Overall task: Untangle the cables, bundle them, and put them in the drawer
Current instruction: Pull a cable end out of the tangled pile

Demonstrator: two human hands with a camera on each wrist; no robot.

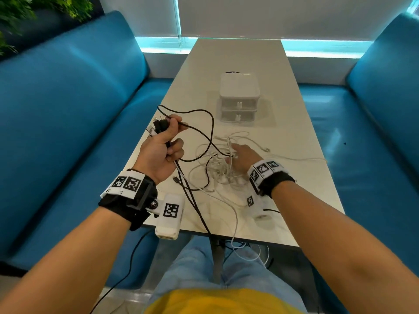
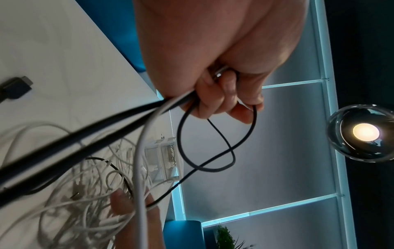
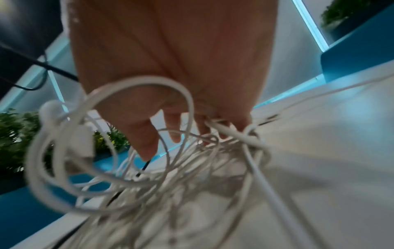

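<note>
We grip black round cable ends (image 1: pixel 162 126) in left hand (image 1: pixel 158 152) | right hand (image 1: pixel 243 158) – fingers spread, holding nothing – in white cable tangle (image 1: pixel 217 168), just right of the left hand, on pale desk (image 1: pixel 294 141)

No readable text; only coded square markers on wristbands (image 1: pixel 128 183)

Smooth pale matt table (image 1: pixel 283 123), glossy blue leather-look seats (image 1: pixel 68 109), translucent plastic drawer box (image 1: pixel 239 98), rubbery white cables (image 1: pixel 222 168).

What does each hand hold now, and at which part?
The left hand grips several cables near their plug ends. The right hand is in the white tangle; its grip cannot be told.
</note>
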